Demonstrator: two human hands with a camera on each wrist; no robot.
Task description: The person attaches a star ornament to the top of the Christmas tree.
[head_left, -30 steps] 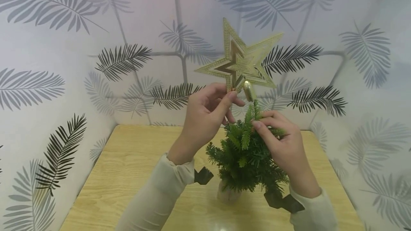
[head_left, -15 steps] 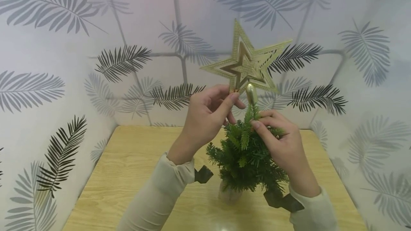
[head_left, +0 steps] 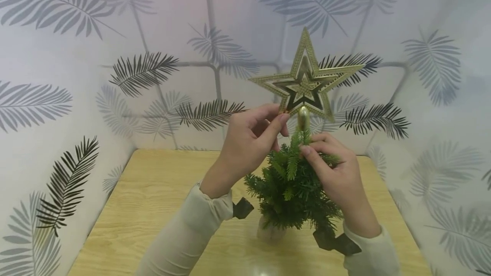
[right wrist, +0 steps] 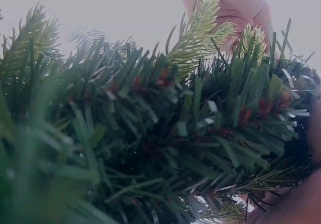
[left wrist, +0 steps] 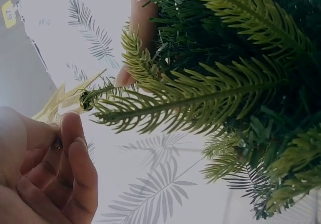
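Observation:
A gold star tree topper (head_left: 305, 86) stands nearly upright above a small artificial Christmas tree (head_left: 291, 191). My left hand (head_left: 249, 139) pinches the star's lower left point between thumb and fingers. The topper's gold tube (head_left: 303, 118) sits over the tip of the top sprig. Just below it, my right hand (head_left: 337, 169) pinches that sprig with thumb and fingertips. In the left wrist view, the tube's dark open end (left wrist: 86, 101) has needles at its mouth. Branches fill most of the right wrist view and partly hide both hands there.
The tree's pale base (head_left: 270, 230) stands on a light wooden table (head_left: 161, 199). Walls with a grey and black leaf pattern (head_left: 145, 73) rise behind and at both sides. Dark pieces (head_left: 242, 208) stick out at the sleeve cuffs.
The star has swung to the right and turned to face me more squarely, its tube tilting upright and coming lower onto the sprig. My right hand has stayed almost still.

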